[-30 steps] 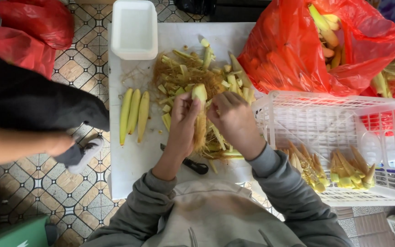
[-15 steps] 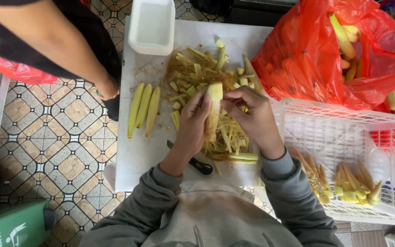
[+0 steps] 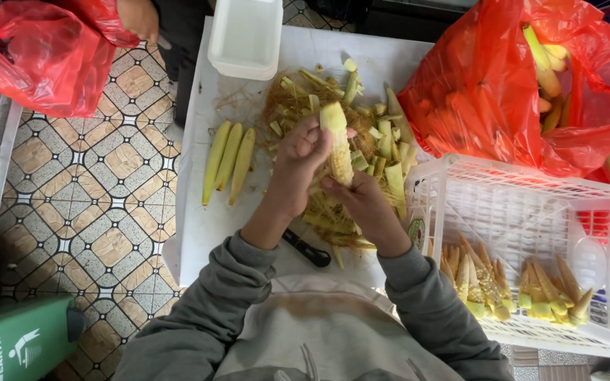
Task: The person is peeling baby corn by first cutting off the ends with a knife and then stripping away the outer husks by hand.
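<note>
My left hand (image 3: 298,166) and my right hand (image 3: 360,201) both grip one pale baby corn ear (image 3: 336,141), held upright over a heap of husk scraps and corn silk (image 3: 340,106) on the white table (image 3: 206,219). The left hand holds its upper part, the right hand its lower end, fingers pinching at the husk. Three husked baby corns (image 3: 228,162) lie side by side to the left. A black-handled knife (image 3: 308,249) lies under my left forearm.
A white foam tray (image 3: 246,37) sits at the table's far edge. A red bag of unhusked corn (image 3: 530,85) and a white plastic basket (image 3: 530,204) with peeled corns stand right. Another person's hand (image 3: 137,17) holds a red bag (image 3: 44,60) at top left over tiled floor.
The corn ear is now more upright and more bared, my hands having shifted along it. The other person's arm has drawn back to the top left with the red bag.
</note>
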